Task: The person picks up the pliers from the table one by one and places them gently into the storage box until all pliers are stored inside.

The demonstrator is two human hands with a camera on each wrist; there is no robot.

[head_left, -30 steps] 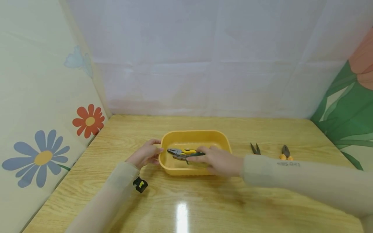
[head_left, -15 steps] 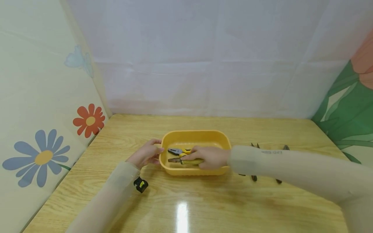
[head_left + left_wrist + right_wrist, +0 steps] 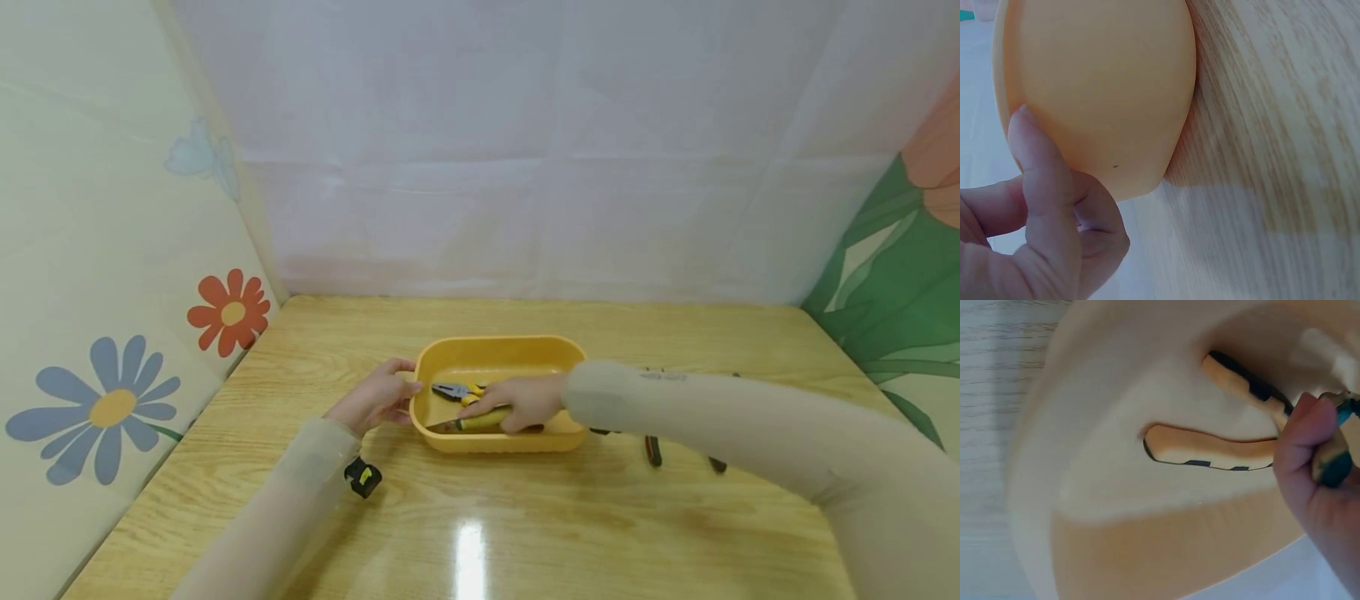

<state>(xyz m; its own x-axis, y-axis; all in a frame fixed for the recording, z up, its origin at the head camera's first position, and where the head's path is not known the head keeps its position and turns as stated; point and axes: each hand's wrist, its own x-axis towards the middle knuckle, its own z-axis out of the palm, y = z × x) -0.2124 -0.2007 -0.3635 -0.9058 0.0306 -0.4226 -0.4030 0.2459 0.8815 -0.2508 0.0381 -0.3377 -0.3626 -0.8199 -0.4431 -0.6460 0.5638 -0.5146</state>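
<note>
My left hand (image 3: 375,393) holds the left end of a yellow plastic bin (image 3: 498,339), thumb at the rim; in the left wrist view its fingers (image 3: 1047,181) touch the bin wall (image 3: 1107,94). Inside the bin, my right hand (image 3: 528,402) grips pliers with yellow-green handles (image 3: 483,420), their jaws pointing left near the front wall. Beside them lie combination pliers (image 3: 452,391) with yellow-and-black handles, partly behind the right hand. Their spread handles (image 3: 1210,447) show in the right wrist view, where the held pliers' dark green handle end (image 3: 1335,469) pokes out of my fist.
Right of the bin, more hand tools lie on the wooden table (image 3: 360,533), mostly covered by my right sleeve (image 3: 720,417). A red-and-black handle (image 3: 653,451) and a dark handle end (image 3: 717,465) stick out below it. A white sheet (image 3: 450,208) hangs behind.
The right hand has moved slightly left and towards the bin's front, turning and lowering the held pliers there. The left hand and the bin stay in place.
</note>
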